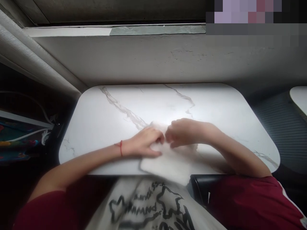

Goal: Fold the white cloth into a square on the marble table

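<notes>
A soft white cloth (168,166) lies on the marble-patterned table, its lower corner hanging past the front edge. It is slightly bunched under and between my hands. My left hand (146,142), with a thin red cord at the wrist, rests on the cloth; its fingers curl into it while the thumb stretches along below. Close by on the right, my right hand (182,132) is closed with its fingertips turned down on the cloth. The fingertips of the right hand are partly hidden, and motion blurs the cloth's surface.
The white table (96,124) has rounded corners and grey-brown veins. A pale wall (144,57) stands behind it. White cables and colourful items (19,140) are at the left. Another white tabletop (299,97) shows at the right edge.
</notes>
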`<state>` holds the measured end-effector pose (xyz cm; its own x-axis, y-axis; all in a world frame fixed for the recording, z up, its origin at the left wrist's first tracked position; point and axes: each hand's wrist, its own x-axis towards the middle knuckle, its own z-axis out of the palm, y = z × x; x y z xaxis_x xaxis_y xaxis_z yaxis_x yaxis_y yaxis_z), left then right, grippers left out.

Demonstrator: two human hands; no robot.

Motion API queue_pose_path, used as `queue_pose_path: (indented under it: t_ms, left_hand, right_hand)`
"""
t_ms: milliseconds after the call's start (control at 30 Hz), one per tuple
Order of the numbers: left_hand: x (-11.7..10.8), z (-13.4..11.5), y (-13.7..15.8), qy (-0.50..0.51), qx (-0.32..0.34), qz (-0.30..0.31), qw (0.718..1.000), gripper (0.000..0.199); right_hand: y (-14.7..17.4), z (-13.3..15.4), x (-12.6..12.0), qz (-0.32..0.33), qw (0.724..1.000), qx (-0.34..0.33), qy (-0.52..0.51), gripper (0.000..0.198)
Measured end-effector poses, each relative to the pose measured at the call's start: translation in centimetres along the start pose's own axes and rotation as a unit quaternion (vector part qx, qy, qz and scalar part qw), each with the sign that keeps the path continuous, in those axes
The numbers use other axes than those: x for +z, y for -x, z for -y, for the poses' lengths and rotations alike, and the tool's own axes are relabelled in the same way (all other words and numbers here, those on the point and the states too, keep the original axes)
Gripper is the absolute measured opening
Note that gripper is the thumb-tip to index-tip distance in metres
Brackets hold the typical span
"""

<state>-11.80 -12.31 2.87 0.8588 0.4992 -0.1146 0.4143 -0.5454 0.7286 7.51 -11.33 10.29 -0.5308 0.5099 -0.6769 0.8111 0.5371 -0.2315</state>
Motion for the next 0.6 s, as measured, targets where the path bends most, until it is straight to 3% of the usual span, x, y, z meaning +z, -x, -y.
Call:
queue_pose_path:
  t_ms: [233, 367, 600]
  left_hand:
    - [-3.2, 0.9, -5.8, -0.001, -0.047, 0.061, 0.997, 0.036]
    - [-4.5, 2.2, -10.3, -0.008, -0.071, 0.000, 0.997, 0.041]
    - [-6.4, 4.7, -16.6, 0.043, -0.082, -0.065, 0.994, 0.049]
  right_hand:
    - [2.8, -3.4, 2.0, -0.091, 0.995, 0.049, -0.008, 0.035]
    - [2.1, -6.1, 3.3, -0.183, 0.978, 0.092, 0.042, 0.039]
    - [-1.8, -13.0, 5.5, -0.377, 0.913, 0.122, 0.101, 0.047]
